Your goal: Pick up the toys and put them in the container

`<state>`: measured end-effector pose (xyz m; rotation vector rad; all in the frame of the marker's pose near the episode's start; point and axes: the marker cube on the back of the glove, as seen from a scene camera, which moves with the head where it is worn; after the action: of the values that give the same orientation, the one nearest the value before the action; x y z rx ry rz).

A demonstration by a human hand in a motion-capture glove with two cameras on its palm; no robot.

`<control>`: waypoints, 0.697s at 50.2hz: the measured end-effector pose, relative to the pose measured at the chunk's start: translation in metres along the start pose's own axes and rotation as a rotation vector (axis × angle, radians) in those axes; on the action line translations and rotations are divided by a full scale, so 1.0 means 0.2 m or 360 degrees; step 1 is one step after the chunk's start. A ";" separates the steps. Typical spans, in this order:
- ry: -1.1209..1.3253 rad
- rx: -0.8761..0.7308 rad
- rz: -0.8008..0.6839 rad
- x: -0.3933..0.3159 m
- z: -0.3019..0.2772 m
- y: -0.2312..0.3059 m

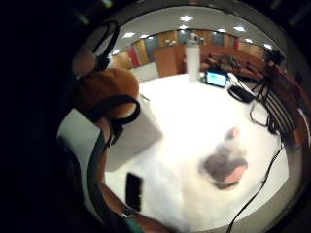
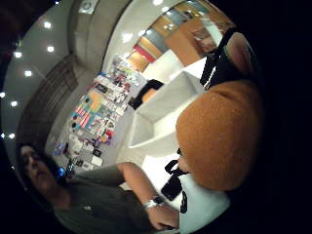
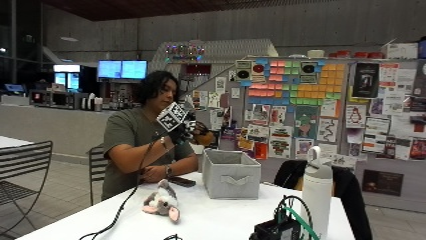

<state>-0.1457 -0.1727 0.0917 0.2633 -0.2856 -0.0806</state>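
My gloved right hand (image 3: 181, 131) is raised at chest height and grips an orange plush toy (image 3: 203, 137), up and to the left of the grey fabric container (image 3: 231, 173) on the white table (image 3: 219, 220). In the palm views the orange toy (image 1: 104, 87) (image 2: 222, 136) fills the space against the palm, and the open container (image 1: 131, 131) (image 2: 161, 117) lies beyond it. A grey and pink plush mouse (image 3: 162, 202) (image 1: 224, 165) lies on the table in front of the container.
My bare left hand (image 3: 154, 173) rests on the table beside a black phone (image 3: 181, 181). A tall white bottle (image 3: 317, 192) and a black device with cables (image 3: 279, 227) stand at the table's near right. A metal chair (image 3: 23, 170) stands at the left.
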 end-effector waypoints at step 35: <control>0.0021 -0.0161 0.0358 -0.07 0.18 -0.27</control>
<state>-0.1716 -0.2311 0.1061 0.1301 -0.2956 0.1285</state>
